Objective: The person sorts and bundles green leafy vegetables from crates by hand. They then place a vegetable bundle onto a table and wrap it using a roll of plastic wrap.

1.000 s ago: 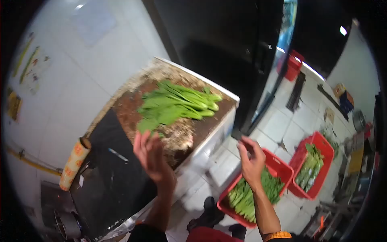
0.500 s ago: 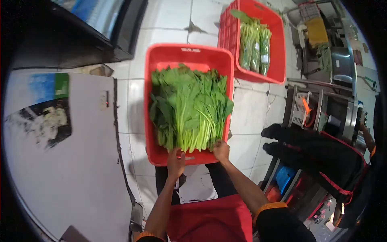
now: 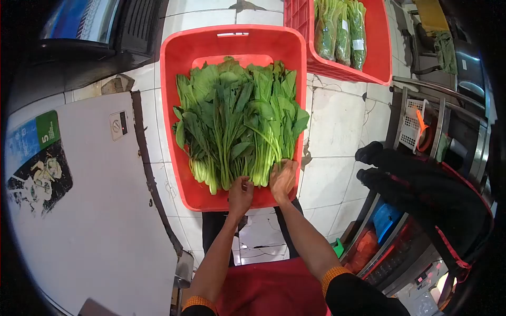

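Note:
A red plastic crate (image 3: 174,131) on the floor before me holds leafy greens (image 3: 226,110), their leaves toward the far end and pale stems toward me. My right hand (image 3: 283,180) is closed around stem ends on the right side, by the crate wall; its fingertips are partly hidden among the stems. Just left of it, my left hand (image 3: 241,195) has curled fingers at the stem ends near the middle. Whether anything is pinched in it does not show clearly.
A second red crate (image 3: 377,58) at upper right contains several bagged bundles of greens (image 3: 342,39). A white freezer lid (image 3: 100,210) lies at left. On the right, a person in dark clothes (image 3: 421,184) is beside metal shelving holding a white basket (image 3: 412,125).
My view has come closer to the crate. The greens lie differently: darker stems show in the middle, pale ones to the right. Both hands stay at the stem ends, the right gripping further in.

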### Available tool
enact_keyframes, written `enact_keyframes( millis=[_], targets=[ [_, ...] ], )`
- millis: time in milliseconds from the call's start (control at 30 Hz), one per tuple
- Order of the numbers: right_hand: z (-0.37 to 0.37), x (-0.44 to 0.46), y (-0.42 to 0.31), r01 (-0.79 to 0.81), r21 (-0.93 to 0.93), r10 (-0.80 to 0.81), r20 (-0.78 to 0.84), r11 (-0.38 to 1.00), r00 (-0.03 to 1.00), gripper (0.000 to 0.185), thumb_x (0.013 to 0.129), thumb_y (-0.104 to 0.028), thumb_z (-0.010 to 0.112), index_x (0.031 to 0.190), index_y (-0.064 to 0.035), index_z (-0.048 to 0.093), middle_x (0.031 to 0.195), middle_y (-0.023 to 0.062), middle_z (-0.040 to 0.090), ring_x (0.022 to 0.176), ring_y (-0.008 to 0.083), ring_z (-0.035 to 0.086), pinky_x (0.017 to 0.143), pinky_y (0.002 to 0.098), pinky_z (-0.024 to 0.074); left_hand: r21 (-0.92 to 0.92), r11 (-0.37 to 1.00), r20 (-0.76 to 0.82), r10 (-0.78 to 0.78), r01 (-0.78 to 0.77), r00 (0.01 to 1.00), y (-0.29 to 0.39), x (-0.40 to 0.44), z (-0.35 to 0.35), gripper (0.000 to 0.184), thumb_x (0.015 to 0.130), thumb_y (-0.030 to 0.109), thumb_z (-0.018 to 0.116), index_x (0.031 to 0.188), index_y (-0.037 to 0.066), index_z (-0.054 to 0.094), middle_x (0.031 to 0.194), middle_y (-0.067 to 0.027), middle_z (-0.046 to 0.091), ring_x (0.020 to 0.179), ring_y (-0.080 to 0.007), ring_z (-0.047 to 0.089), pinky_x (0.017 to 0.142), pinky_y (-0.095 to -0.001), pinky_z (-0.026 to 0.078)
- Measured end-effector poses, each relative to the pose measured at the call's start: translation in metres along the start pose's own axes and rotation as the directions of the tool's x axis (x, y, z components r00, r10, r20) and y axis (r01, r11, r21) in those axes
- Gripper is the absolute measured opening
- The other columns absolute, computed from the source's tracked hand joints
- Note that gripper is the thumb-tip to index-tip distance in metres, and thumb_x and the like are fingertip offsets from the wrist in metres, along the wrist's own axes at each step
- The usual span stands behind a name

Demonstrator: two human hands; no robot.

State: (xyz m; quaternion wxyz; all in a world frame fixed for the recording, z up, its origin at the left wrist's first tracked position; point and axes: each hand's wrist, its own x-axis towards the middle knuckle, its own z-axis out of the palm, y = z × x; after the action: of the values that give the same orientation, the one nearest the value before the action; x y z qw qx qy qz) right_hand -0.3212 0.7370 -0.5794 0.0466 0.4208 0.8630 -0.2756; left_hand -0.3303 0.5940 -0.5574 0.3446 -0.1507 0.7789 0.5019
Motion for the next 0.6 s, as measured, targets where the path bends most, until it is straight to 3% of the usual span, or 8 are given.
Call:
enact_keyframes(
  millis=[100,167,200,233,267,300,400,600],
  targets=[
    [-0.015,0.000,-0.007,0.176,-0.111,-0.186,-0.094,0.978,0.978,0.025,0.073,-0.004,0.062,0.096,0.0004,0.052,0.096,0.0190,0.051,0.088,0.0370,0.052,0.074,0.0446,0.0430,0.006,1.000,0.007,0.015,-0.015,1.000,-0.003,-0.002,0.000,0.028,0.090,0.017,0.056,0.109,-0.003,0.057,0.089,-0.0118,0.064,0.076,-0.0180,0.061,0.068,-0.0311,0.049],
    [-0.037,-0.007,-0.025,0.273,-0.136,-0.296,-0.196,0.952,0.935,0.018,0.080,-0.004,0.062,0.095,-0.0001,0.051,0.089,0.0148,0.056,0.079,0.0277,0.057,0.068,0.0391,0.0448,-0.091,0.994,0.067,-0.050,0.056,0.997,0.003,-0.003,0.001,0.030,0.091,0.019,0.056,0.112,-0.002,0.057,0.093,-0.0109,0.065,0.079,-0.0177,0.062,0.070,-0.0308,0.049],
    [-0.044,-0.011,-0.028,0.141,0.257,-0.128,-0.069,0.956,0.989,0.013,0.085,-0.005,0.059,0.094,-0.0005,0.051,0.086,0.0115,0.057,0.075,0.0223,0.057,0.065,0.0353,0.0448,-0.178,0.975,0.136,-0.113,0.136,0.984,0.006,-0.004,0.003,0.033,0.092,0.021,0.056,0.116,-0.002,0.057,0.096,-0.0099,0.065,0.082,-0.0173,0.062,0.072,-0.0306,0.050],
    [-0.052,-0.015,-0.027,-0.058,0.586,-0.014,0.117,0.808,0.993,0.009,0.089,-0.006,0.057,0.094,-0.0009,0.051,0.083,0.0083,0.059,0.071,0.0169,0.058,0.062,0.0314,0.0447,-0.186,0.974,0.134,-0.108,0.132,0.985,0.014,-0.004,0.006,0.033,0.092,0.021,0.056,0.116,-0.002,0.057,0.096,-0.0099,0.065,0.082,-0.0173,0.062,0.072,-0.0306,0.050],
    [-0.064,-0.019,-0.029,-0.186,0.669,-0.009,0.277,0.719,0.961,0.009,0.094,-0.005,0.052,0.102,0.0000,0.051,0.086,0.0072,0.064,0.076,0.0113,0.060,0.065,0.0244,0.0462,-0.424,0.872,0.230,-0.157,0.244,0.960,0.028,-0.006,0.007,0.036,0.093,0.023,0.057,0.120,0.000,0.055,0.100,-0.0084,0.065,0.086,-0.0161,0.062,0.075,-0.0301,0.049],
    [-0.074,-0.024,-0.033,-0.180,0.666,-0.014,0.276,0.724,0.961,0.009,0.094,-0.005,0.052,0.102,0.0000,0.051,0.086,0.0072,0.064,0.076,0.0113,0.060,0.065,0.0244,0.0462,-0.619,0.700,0.335,-0.175,0.356,0.926,0.043,-0.007,0.007,0.039,0.094,0.024,0.058,0.124,0.001,0.054,0.103,-0.0068,0.065,0.090,-0.0148,0.061,0.077,-0.0297,0.049],
    [-0.122,-0.039,-0.070,-0.443,0.786,0.013,0.486,0.432,0.874,0.029,0.097,-0.009,0.049,0.123,0.0020,0.044,0.106,0.0164,0.064,0.084,0.0179,0.065,0.071,0.0266,0.0529,-0.715,0.520,0.499,-0.088,0.467,0.862,0.083,-0.012,-0.001,0.043,0.093,0.026,0.060,0.128,0.004,0.051,0.107,-0.0048,0.064,0.097,-0.0123,0.059,0.085,-0.0283,0.047],
    [-0.162,-0.053,-0.072,-0.602,0.719,-0.036,0.652,0.346,0.758,0.033,0.097,-0.010,0.049,0.126,0.0038,0.047,0.112,0.0128,0.062,0.085,0.0160,0.065,0.074,0.0273,0.0525,-0.697,0.676,0.359,0.043,0.238,0.932,0.121,-0.031,-0.020,0.040,0.093,0.020,0.058,0.129,0.003,0.051,0.099,-0.0011,0.061,0.092,-0.0093,0.054,0.087,-0.0263,0.043]
  ],
)
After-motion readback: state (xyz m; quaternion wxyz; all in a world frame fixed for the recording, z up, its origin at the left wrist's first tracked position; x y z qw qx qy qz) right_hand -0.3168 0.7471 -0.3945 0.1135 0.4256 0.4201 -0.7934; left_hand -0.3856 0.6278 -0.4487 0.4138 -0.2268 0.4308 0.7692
